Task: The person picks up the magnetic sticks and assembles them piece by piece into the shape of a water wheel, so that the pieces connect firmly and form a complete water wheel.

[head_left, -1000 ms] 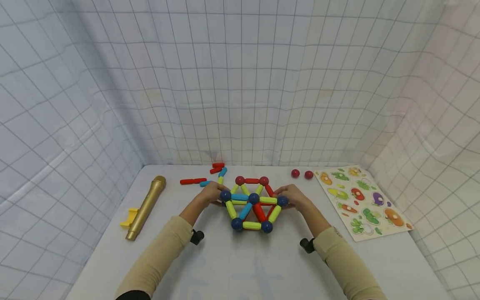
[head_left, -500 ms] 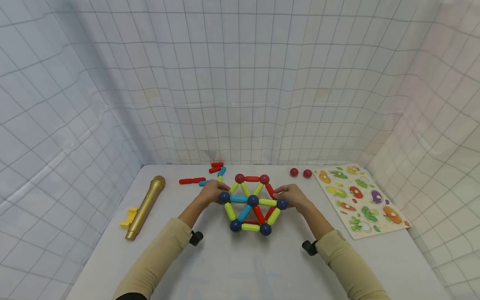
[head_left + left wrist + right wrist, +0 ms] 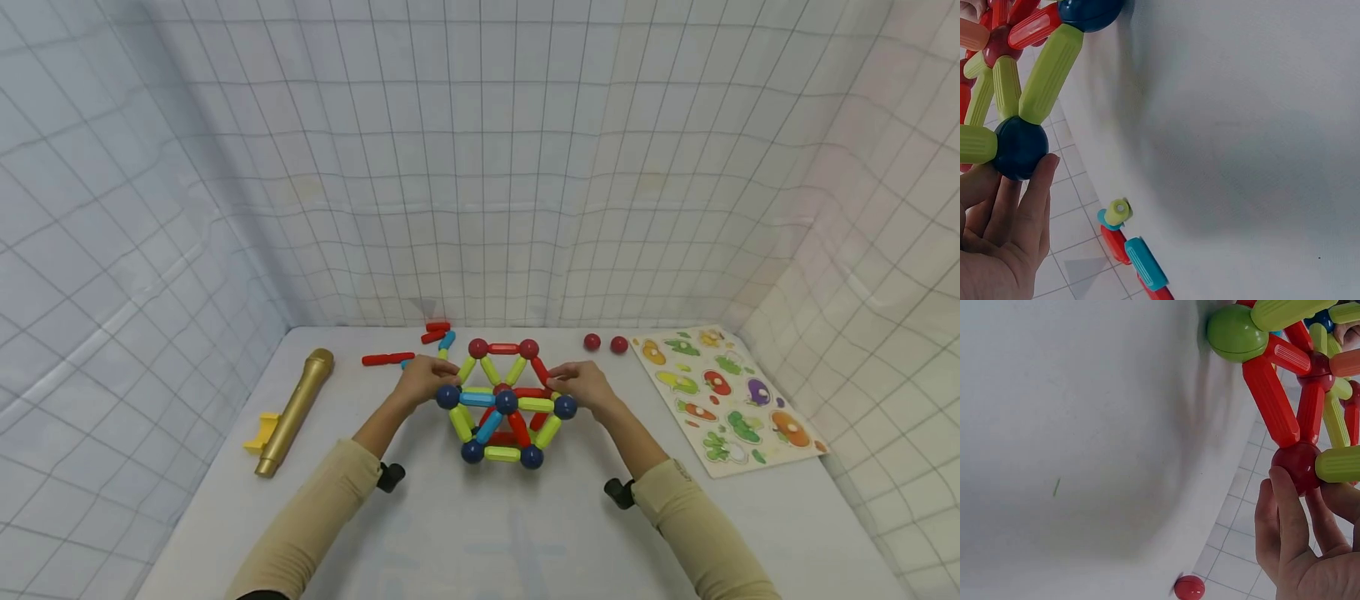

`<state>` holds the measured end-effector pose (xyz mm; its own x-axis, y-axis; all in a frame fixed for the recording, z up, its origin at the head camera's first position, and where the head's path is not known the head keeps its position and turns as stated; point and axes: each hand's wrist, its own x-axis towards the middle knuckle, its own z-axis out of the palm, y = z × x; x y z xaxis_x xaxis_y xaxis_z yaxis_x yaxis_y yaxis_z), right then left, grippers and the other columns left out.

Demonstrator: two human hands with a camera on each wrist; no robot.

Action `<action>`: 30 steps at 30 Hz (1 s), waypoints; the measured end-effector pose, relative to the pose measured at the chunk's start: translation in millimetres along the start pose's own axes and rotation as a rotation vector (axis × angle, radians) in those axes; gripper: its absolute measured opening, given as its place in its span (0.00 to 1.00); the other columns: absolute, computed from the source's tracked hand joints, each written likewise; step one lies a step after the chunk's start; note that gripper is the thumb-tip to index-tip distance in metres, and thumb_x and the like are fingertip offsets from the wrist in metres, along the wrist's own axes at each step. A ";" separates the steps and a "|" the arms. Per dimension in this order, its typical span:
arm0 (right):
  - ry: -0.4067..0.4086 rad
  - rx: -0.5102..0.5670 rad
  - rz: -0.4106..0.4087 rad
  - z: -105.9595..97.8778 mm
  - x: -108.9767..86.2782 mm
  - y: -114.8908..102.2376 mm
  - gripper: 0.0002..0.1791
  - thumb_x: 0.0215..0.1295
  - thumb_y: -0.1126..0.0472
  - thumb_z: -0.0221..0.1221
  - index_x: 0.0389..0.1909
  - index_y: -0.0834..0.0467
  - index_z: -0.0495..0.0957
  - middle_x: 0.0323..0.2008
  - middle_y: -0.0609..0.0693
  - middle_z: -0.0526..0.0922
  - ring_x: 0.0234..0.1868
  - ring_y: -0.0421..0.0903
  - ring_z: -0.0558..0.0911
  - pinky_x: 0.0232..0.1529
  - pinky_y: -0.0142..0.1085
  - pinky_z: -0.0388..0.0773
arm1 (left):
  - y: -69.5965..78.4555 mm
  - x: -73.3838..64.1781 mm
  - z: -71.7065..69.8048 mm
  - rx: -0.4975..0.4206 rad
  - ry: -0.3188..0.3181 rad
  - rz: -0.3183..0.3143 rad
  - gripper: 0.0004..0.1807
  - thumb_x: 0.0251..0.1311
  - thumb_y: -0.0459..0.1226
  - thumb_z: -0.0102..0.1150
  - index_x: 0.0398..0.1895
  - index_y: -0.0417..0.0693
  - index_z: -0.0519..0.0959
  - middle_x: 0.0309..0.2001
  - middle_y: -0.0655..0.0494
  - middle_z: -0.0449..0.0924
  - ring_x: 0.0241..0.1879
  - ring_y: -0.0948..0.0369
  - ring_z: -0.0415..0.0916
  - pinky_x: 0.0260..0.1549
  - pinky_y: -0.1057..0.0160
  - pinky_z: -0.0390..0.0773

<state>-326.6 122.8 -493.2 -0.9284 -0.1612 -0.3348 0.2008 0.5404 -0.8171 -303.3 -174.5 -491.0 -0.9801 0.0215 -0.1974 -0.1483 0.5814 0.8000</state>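
A framework of magnetic rods and balls stands over the middle of the table in the head view, with blue balls along its near side and two red balls at its far top. My left hand grips its left side; in the left wrist view the fingertips lie against a blue ball. On the opposite side, my right hand holds the framework, fingertips at a red ball in the right wrist view. That view also shows a green ball low on the structure, close to the tabletop.
Loose red rods and a few blue and green ones lie behind my left hand. Two red balls sit at the back right. A gold toy microphone with a yellow piece lies left; a vegetable puzzle board lies right.
The framework has tilted a little: its far red balls have risen in view and a red ball now shows behind the central blue one. Both hands have kept their hold.
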 end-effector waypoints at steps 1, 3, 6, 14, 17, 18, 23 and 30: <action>0.001 0.004 -0.004 0.0 -0.3 -0.1 0.17 0.66 0.56 0.60 0.53 0.59 0.80 0.48 0.57 0.84 0.44 0.49 0.79 0.43 0.34 0.79 | 0.1 -0.7 -0.1 0.006 0.006 0.012 0.17 0.61 0.39 0.64 0.50 0.39 0.82 0.41 0.46 0.87 0.37 0.60 0.82 0.38 0.63 0.82; 0.004 0.001 -0.014 -0.2 -1.1 0.1 0.17 0.66 0.56 0.60 0.53 0.59 0.80 0.47 0.56 0.85 0.44 0.49 0.79 0.44 0.35 0.79 | 0.4 -1.8 -0.1 0.018 0.019 0.030 0.16 0.61 0.39 0.64 0.50 0.39 0.83 0.41 0.46 0.87 0.39 0.59 0.82 0.40 0.62 0.82; 0.012 -0.014 -0.035 0.0 -3.5 0.9 0.17 0.66 0.56 0.60 0.53 0.58 0.80 0.47 0.56 0.85 0.45 0.49 0.80 0.47 0.39 0.80 | -0.1 -3.7 0.4 0.025 0.028 0.044 0.16 0.60 0.39 0.65 0.49 0.40 0.83 0.41 0.47 0.87 0.40 0.58 0.82 0.42 0.61 0.82; 0.039 0.016 -0.070 3.4 -12.9 6.7 0.16 0.66 0.56 0.61 0.52 0.57 0.81 0.46 0.55 0.86 0.46 0.49 0.82 0.48 0.42 0.82 | -6.2 -15.6 3.2 0.007 0.047 0.072 0.17 0.60 0.40 0.65 0.50 0.42 0.83 0.42 0.47 0.87 0.39 0.59 0.82 0.39 0.61 0.83; 0.046 0.022 -0.071 4.6 -15.9 8.1 0.16 0.66 0.55 0.61 0.52 0.57 0.81 0.47 0.55 0.85 0.46 0.48 0.83 0.47 0.41 0.82 | -7.4 -21.8 4.6 -0.008 0.059 0.072 0.16 0.60 0.39 0.65 0.49 0.42 0.83 0.42 0.47 0.87 0.38 0.59 0.84 0.38 0.61 0.84; 0.046 0.025 -0.073 4.9 -16.9 8.4 0.17 0.66 0.55 0.61 0.52 0.57 0.81 0.47 0.55 0.85 0.46 0.48 0.83 0.47 0.41 0.82 | -7.1 -23.8 5.2 -0.014 0.064 0.071 0.16 0.60 0.39 0.65 0.49 0.42 0.83 0.42 0.48 0.87 0.38 0.60 0.84 0.38 0.61 0.84; 0.044 0.043 -0.096 6.5 -22.3 10.3 0.17 0.66 0.56 0.61 0.53 0.57 0.80 0.47 0.55 0.85 0.47 0.50 0.84 0.46 0.42 0.83 | -6.9 -29.8 8.7 -0.021 0.081 0.088 0.15 0.60 0.37 0.65 0.48 0.41 0.83 0.40 0.48 0.87 0.37 0.58 0.85 0.37 0.61 0.85; 0.066 0.033 -0.134 7.4 -25.4 10.6 0.16 0.65 0.58 0.62 0.52 0.59 0.81 0.45 0.57 0.86 0.45 0.51 0.84 0.43 0.40 0.84 | -4.7 -32.2 10.0 0.031 0.113 0.104 0.15 0.60 0.37 0.65 0.48 0.42 0.84 0.41 0.48 0.87 0.37 0.59 0.84 0.38 0.62 0.84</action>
<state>-298.5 126.5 -496.8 -0.9659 -0.1750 -0.1908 0.0826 0.4901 -0.8678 -269.7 -169.8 -494.1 -0.9988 -0.0083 -0.0481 -0.0433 0.6061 0.7942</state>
